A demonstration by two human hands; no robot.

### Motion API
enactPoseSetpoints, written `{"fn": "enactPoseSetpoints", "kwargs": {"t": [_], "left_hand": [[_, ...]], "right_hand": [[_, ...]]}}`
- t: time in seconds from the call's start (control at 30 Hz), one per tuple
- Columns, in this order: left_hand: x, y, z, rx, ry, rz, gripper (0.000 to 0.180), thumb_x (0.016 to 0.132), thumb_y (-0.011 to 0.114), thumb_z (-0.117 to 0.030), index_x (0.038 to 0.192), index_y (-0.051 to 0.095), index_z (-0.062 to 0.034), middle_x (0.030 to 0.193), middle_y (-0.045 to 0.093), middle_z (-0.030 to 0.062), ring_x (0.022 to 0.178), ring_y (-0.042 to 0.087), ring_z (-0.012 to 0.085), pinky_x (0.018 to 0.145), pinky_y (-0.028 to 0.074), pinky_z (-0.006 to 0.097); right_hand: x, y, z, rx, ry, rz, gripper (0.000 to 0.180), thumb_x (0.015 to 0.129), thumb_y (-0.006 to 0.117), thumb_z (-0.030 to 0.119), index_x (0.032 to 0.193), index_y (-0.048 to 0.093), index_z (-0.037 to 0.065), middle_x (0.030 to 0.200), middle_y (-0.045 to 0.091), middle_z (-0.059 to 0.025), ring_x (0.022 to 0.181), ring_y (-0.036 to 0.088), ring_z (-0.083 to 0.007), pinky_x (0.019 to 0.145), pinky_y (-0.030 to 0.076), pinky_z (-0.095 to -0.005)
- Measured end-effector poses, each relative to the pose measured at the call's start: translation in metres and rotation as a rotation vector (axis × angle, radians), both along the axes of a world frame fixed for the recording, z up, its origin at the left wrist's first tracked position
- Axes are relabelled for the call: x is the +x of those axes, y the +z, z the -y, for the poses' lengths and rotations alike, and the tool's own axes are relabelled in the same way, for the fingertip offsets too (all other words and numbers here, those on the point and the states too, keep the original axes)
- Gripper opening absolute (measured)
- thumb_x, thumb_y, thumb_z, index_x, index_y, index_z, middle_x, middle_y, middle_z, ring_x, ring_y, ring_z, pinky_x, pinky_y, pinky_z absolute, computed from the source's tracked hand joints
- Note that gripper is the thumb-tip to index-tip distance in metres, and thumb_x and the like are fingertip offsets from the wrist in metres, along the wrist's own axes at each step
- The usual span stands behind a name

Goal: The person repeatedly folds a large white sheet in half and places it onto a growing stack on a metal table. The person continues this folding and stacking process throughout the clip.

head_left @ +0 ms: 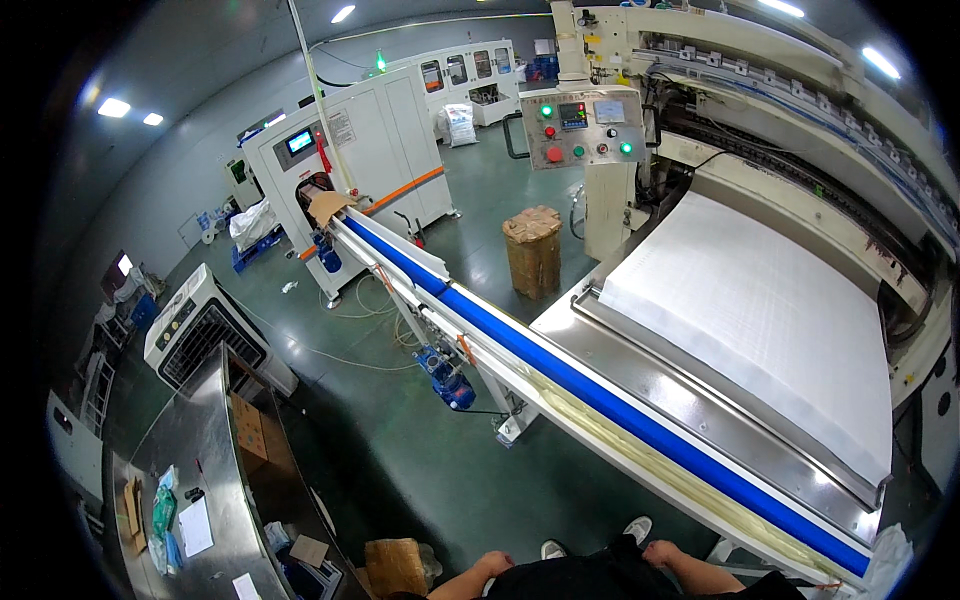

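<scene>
Low in the head view, my left hand [494,564] rests against my dark clothing, its fingers too small and turned away to read. My right hand [660,554] is on the other side of my body, near the conveyor's frame, its fingers also mostly hidden. Nothing shows in either hand. In front of me a long conveyor with a blue belt [600,385] slants from lower right to upper left. Beyond it, a wide white sheet [755,320] comes out of a large cream machine [800,170] and drapes over a metal table [650,370].
A control panel [585,128] with lit buttons hangs by the machine. A brown wrapped bundle [533,255] stands on the floor. The conveyor reaches a white cabinet machine [375,145]. At left are an air cooler [215,330], a steel table [205,435] and a cardboard box [395,567].
</scene>
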State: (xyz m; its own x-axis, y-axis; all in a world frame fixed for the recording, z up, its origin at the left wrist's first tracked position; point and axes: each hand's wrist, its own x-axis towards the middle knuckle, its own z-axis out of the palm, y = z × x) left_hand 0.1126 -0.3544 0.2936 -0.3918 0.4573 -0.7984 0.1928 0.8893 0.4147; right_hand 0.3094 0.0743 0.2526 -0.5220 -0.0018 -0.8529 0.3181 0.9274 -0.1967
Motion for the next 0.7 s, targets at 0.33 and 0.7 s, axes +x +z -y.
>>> {"fn": "enactPoseSetpoints", "kwargs": {"t": [0.33,0.7], "left_hand": [[-0.001,0.001,0.002,0.016,0.037,0.025,0.039,0.071,0.062,-0.045,0.098,0.068,-0.0169,0.100,0.066,0.0106,0.096,0.061,0.0274,0.083,0.047,0.038],[-0.001,0.020,-0.001,-0.008,-0.010,0.032,0.039,0.067,0.065,-0.046,0.093,0.071,-0.0179,0.094,0.067,0.0108,0.090,0.063,0.0267,0.078,0.049,0.038]], "right_hand": [[-0.001,-0.004,-0.004,-0.014,0.162,-0.041,0.026,0.074,0.053,0.022,0.095,0.064,0.011,0.094,0.062,-0.0143,0.095,0.060,-0.0324,0.079,0.051,-0.0421],[-0.010,0.027,0.002,0.004,-0.230,-0.028,0.030,0.074,0.053,0.034,0.085,0.064,0.008,0.085,0.065,-0.0129,0.082,0.062,-0.0307,0.070,0.050,-0.0401]]}}
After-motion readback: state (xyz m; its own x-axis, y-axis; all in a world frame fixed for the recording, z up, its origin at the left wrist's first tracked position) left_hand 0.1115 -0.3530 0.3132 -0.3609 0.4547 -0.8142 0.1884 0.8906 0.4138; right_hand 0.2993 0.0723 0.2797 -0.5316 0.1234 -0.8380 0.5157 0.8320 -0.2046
